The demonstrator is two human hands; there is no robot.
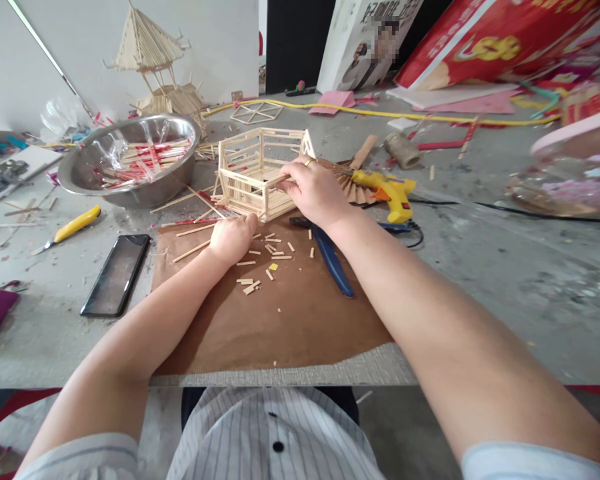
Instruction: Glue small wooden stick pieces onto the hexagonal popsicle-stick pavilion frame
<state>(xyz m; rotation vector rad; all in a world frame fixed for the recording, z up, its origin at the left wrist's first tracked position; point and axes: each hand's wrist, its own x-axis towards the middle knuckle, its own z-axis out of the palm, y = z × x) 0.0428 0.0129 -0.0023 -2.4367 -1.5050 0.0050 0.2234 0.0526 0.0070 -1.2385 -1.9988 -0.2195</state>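
A hexagonal frame of thin wooden sticks (253, 167) stands at the far edge of a brown mat (290, 320). My right hand (313, 190) rests against its near right side, fingers pinched on a short wooden stick (275, 180) laid on the frame. My left hand (233, 239) lies closed on the mat by the frame's near corner, fingertips curled under; what it holds, if anything, is hidden. Several cut stick pieces (265, 257) lie scattered between my hands.
Blue-handled pliers (333, 257) and a yellow glue gun (387, 193) lie to the right. A steel bowl (130, 160) of sticks, a yellow knife (70, 229) and a black phone (116, 273) are left. A stick pagoda (155, 63) stands at the back.
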